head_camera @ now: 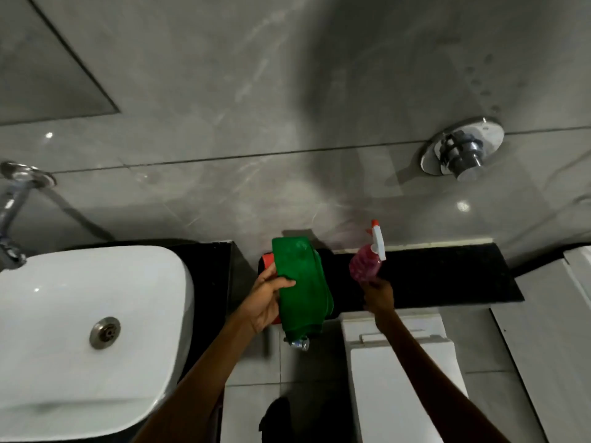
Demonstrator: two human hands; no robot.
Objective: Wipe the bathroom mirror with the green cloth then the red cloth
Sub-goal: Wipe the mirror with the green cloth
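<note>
My left hand (267, 298) grips the folded green cloth (302, 282) by its left edge, held upright over the black ledge. Behind the green cloth a small part of the red cloth (267, 261) shows on the ledge; the rest of it is hidden. My right hand (379, 294) holds the base of a pink spray bottle (366, 265) with a white and orange trigger head, tilted above the ledge. The mirror's lower corner (41, 75) shows at the top left of the wall.
A white basin (153, 302) sits on the black counter at left, with a chrome tap (12, 215) above it. A black ledge (447, 273) runs along the wall. A white toilet cistern (399, 350) stands below it, and a chrome flush button (462, 151) is on the wall.
</note>
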